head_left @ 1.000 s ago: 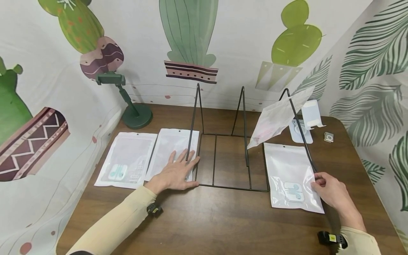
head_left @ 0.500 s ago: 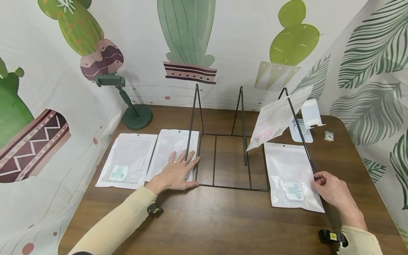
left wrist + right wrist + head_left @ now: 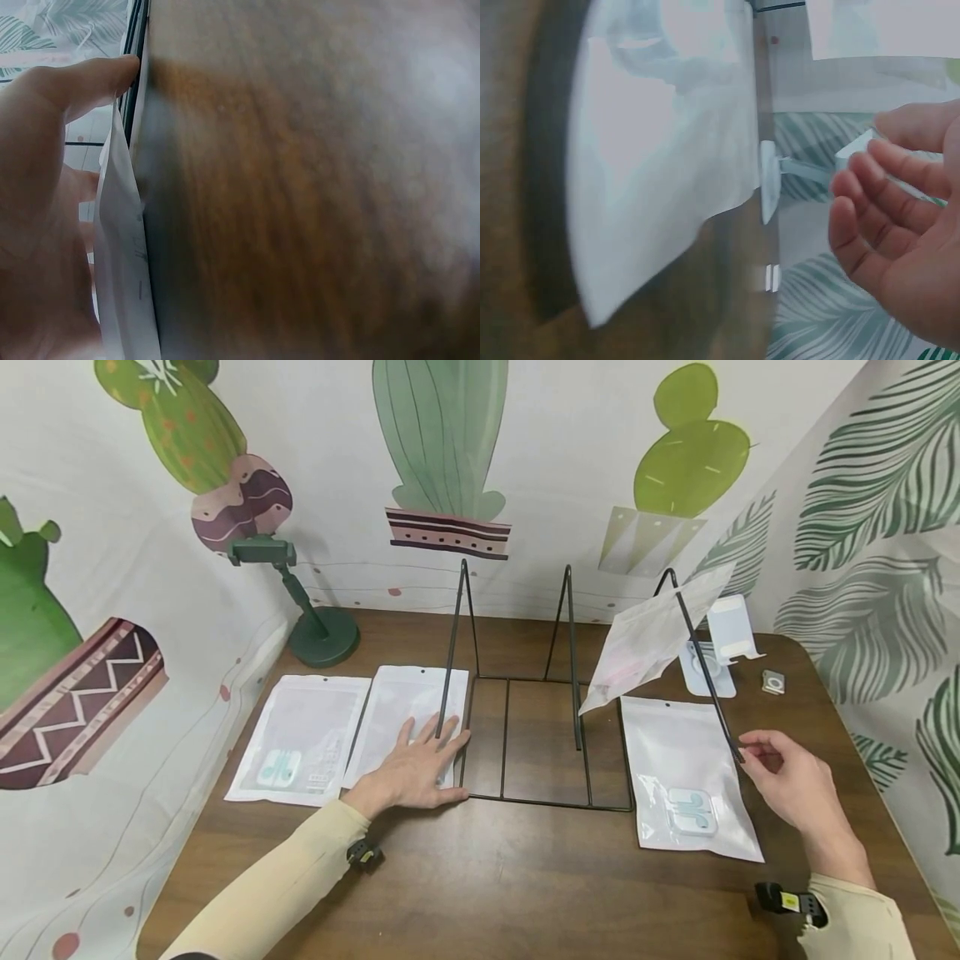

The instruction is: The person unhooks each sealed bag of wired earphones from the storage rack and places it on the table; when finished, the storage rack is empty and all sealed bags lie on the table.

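Observation:
A black wire rack with several upright bent prongs stands on the table. My left hand lies with spread fingers over a white zip pouch, its thumb at the rack's left front corner. To the left lies another zip pouch with earphones showing through its window. A third pouch, also with earphones, lies at the rack's right side. My right hand is beside it, fingertips right at the lower tip of the right prong. In the right wrist view the loosely bent fingers show nothing between them.
A white pouch hangs tilted on the rack's right prong. Behind it stands a white phone stand, with a small square metallic object nearby. A green phone holder stands at the back left against the printed cloth.
My right hand has left the edge of the right pouch and moved slightly up and right, to the prong's tip. The left hand stays in place.

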